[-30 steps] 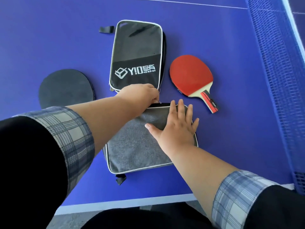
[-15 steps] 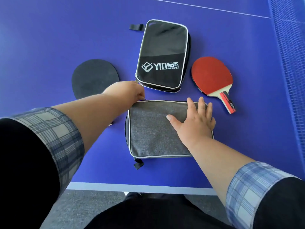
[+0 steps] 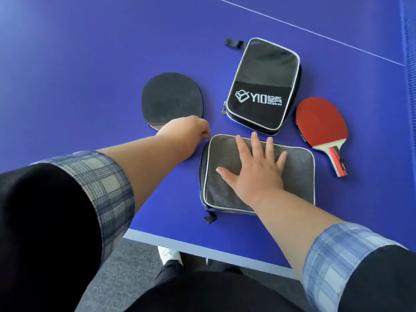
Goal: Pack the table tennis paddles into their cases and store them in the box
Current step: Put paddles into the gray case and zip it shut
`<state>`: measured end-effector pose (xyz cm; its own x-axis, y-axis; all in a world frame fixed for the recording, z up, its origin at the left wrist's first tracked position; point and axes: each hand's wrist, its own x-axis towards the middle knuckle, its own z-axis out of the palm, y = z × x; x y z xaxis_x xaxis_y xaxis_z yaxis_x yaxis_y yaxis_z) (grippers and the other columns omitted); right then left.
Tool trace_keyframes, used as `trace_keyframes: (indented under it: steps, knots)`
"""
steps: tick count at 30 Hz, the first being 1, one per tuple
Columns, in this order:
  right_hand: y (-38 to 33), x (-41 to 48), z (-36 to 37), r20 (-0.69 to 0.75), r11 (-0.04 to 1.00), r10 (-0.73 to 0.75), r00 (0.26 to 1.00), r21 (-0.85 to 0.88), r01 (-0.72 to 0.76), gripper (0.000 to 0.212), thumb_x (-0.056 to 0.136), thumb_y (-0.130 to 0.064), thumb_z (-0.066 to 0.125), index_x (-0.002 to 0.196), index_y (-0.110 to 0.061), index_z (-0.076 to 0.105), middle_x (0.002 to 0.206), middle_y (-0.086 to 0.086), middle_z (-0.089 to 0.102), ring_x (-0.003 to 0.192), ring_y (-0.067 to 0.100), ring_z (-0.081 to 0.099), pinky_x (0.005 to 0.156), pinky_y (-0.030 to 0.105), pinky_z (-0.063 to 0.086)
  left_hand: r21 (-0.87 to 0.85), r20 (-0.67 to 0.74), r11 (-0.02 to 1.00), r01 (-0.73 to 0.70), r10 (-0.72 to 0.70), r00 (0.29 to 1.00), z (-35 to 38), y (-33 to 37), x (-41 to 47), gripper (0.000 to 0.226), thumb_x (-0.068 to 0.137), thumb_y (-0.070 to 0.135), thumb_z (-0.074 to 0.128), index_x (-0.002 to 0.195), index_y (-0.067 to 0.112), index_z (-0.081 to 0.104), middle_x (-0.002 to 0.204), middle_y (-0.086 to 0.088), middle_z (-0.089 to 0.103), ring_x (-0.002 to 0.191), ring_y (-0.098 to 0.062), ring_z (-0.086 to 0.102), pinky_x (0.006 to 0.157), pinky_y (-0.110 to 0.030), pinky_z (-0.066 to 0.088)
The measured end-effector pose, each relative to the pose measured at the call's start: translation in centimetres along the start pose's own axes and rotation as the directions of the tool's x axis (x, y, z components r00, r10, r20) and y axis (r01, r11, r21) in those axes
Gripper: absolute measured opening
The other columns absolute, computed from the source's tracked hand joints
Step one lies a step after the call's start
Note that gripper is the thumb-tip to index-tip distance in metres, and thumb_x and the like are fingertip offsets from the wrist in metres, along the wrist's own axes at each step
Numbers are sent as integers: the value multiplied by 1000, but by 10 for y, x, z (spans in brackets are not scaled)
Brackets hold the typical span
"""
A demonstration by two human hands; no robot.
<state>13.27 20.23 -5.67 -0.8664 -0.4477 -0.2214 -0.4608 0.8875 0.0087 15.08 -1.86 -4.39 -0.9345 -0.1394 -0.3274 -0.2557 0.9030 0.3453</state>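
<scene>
- Grey fabric case (image 3: 258, 174) lies near the front edge of the blue bench (image 3: 90, 52), pinned flat under the right hand (image 3: 252, 170), whose grip is spread wide with the palm down.
- The left hand (image 3: 189, 131) is now at the case's far-left corner, fingers pinched together; on what I cannot tell, though a zipper pull seems likely.
- A second ago that hand was midway along the case's far edge, so it has travelled leftward along the seam, which I judge to be unzipping.
- The near-left side already seems to gape a little.
- Both paddles remain unpacked: the black paddle (image 3: 172, 100) just beyond the left hand, the red paddle (image 3: 322, 124) right of the cases.
- The black logo case (image 3: 263, 86) lies untouched farther back; no box is in view.
</scene>
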Motion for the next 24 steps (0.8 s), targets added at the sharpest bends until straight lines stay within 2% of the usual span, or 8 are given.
trace_keyframes:
  steps: [3, 7, 10, 14, 17, 20, 24]
  knots:
    - [-1, 1, 2, -10, 1000, 13, 1000, -6, -13, 97, 71, -94, 12, 154, -43, 8, 166, 1, 12, 151, 36, 4, 115, 69, 6, -35, -24, 999, 19, -19, 1000, 4, -6, -12, 18, 88, 9, 54, 92, 25, 62, 98, 4, 58, 81, -27, 59, 69, -43, 54]
    - [-2, 5, 2, 3, 999, 39, 999, -2, -39, 97, 71, -94, 16, 154, -43, 7, 167, 1, 11, 152, 36, 3, 115, 69, 8, -51, -33, 998, 44, -46, 998, 14, -5, -38, 20, 88, 4, 53, 85, 23, 58, 99, -3, 59, 66, -27, 49, 59, -36, 50]
    - [-3, 7, 1, 9, 999, 53, 999, 6, -53, 97, 71, -92, 20, 154, -43, 8, 166, 0, 12, 152, 36, 3, 115, 69, 8, -131, -16, 990, 59, -62, 998, 25, -3, -64, 14, 94, 10, 54, 99, 21, 60, 104, 1, 56, 78, -30, 60, 70, -45, 55]
    - [-5, 12, 0, 8, 995, 96, 995, 24, -96, 97, 71, -92, 22, 154, -43, 8, 167, 0, 12, 152, 36, 2, 115, 69, 7, -256, -22, 962, 91, -100, 995, 47, 4, -102, 9, 99, 17, 51, 100, 19, 60, 102, 1, 55, 78, -29, 60, 69, -42, 53]
    - [-5, 14, -1, 17, 993, 114, 993, 29, -114, 97, 71, -92, 22, 154, -43, 7, 167, 0, 10, 152, 36, 2, 115, 69, 6, -347, -1, 929, 131, -140, 990, 61, 10, -124, 14, 101, 25, 48, 104, 20, 61, 104, 4, 54, 80, -26, 59, 71, -41, 52]
    - [-6, 12, -1, 16, 994, 110, 994, 18, -110, 97, 72, -91, 23, 154, -42, 8, 167, 1, 11, 152, 36, 2, 115, 69, 7, -407, 26, 902, 147, -149, 988, 74, 16, -137, 15, 101, 29, 49, 105, 23, 62, 102, 9, 52, 83, -21, 58, 72, -35, 49]
    - [-6, 11, -5, 19, 995, 101, 995, 17, -101, 97, 72, -92, 22, 155, -41, 8, 167, 2, 11, 152, 37, 2, 114, 70, 7, -441, 23, 890, 112, -114, 993, 83, 24, -145, 16, 100, 33, 51, 103, 25, 64, 94, 11, 48, 80, -15, 53, 67, -26, 37]
